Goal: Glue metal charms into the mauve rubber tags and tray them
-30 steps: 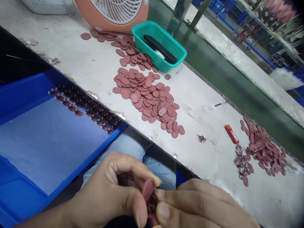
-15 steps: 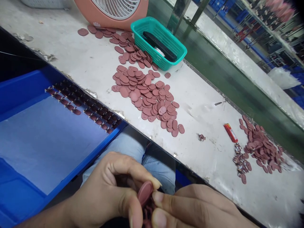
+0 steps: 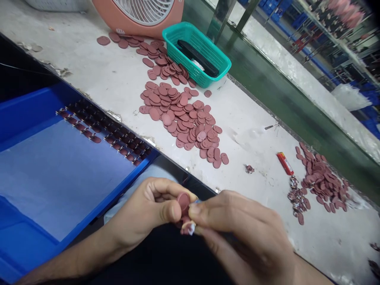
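Note:
Between my two hands, over my lap, is a small reddish-brown oval disc [image 3: 183,201] with a small part [image 3: 188,227] below it, reddish-brown and white. My left hand [image 3: 148,208] pinches the disc between thumb and fingers. My right hand [image 3: 240,223] has its thumb and fingertips closed at the right side of the same piece; its grip hides what exactly it holds there. Beyond my hands, a large spread pile of similar oval discs [image 3: 178,114] lies on the table, many showing small holes.
A blue tray [image 3: 59,253] at left holds rows of finished-looking pieces [image 3: 118,138]. On the table [image 3: 252,206] are a green basket [image 3: 198,75] with a black object, a pink fan [image 3: 133,27], a red-yellow box [image 3: 285,163], and another disc pile [image 3: 322,178] at right.
Both hands have risen with the piece, away from the bottom edge. The small part under the disc now shows its white end. The right hand's fingers have turned.

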Action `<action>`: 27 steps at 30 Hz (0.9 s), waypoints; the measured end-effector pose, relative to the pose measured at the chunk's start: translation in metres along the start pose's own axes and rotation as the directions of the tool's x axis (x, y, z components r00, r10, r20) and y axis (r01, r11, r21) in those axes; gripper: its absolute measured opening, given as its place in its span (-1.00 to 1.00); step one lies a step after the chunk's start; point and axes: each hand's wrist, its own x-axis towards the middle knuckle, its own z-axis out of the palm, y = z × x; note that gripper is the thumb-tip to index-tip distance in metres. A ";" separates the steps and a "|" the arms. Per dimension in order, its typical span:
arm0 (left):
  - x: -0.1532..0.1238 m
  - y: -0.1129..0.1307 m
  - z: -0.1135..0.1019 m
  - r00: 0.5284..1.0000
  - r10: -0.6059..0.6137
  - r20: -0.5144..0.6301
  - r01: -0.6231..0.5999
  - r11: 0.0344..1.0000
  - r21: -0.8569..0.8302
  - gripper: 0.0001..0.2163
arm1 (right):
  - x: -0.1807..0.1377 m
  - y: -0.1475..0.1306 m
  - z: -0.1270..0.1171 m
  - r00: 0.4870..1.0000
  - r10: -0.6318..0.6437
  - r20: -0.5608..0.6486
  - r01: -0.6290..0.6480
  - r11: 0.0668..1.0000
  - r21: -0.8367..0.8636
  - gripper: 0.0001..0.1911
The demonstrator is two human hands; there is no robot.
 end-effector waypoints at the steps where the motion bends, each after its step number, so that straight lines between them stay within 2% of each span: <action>1: 0.002 -0.001 -0.001 0.999 0.022 -0.034 -0.021 0.999 0.025 -0.71 | 0.002 0.003 0.001 1.000 -0.020 -0.005 0.020 1.000 0.023 -0.74; 4: 0.006 -0.003 -0.002 0.995 0.038 -0.090 -0.033 0.997 0.063 -0.68 | 0.005 0.010 0.003 0.999 -0.037 -0.028 0.039 0.998 0.056 -0.76; 14: 0.012 -0.004 -0.002 0.992 -0.020 -0.125 0.033 0.994 0.108 -0.55 | 0.004 0.019 0.002 0.998 0.037 -0.058 -0.034 0.998 0.055 -0.80; 27: 0.018 -0.006 -0.007 0.977 -0.104 -0.185 0.093 0.993 -0.070 -0.64 | 0.012 0.022 -0.003 0.995 0.101 0.007 -0.101 0.994 -0.047 -0.89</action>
